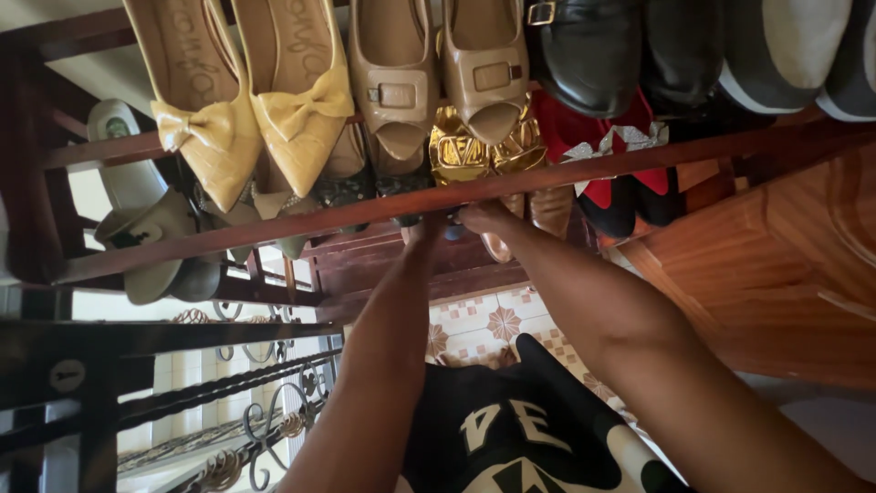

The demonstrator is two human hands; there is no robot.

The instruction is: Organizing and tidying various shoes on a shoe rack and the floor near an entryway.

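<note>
Both hands reach up under a wooden shoe rack [274, 224], among the shoes on its lower tier.

Head view: the left hand [427, 228] and right hand [484, 217] meet at the front rail, just below a pair of shiny gold sandals [474, 151] — fingers are hidden behind the rail, so I cannot tell whether they are clenched on anything or released. Up and left of the left hand sit glossy yellow pointed flats [260, 119] with bows; straight above, tan peep-toe shoes [438, 73] with buckles; right of the right hand, red shoes [611, 173] with silver bows and smooth black leather ones [589, 55]. The shoes overhang the slats — a nudge to the rail could tip one off.
</note>
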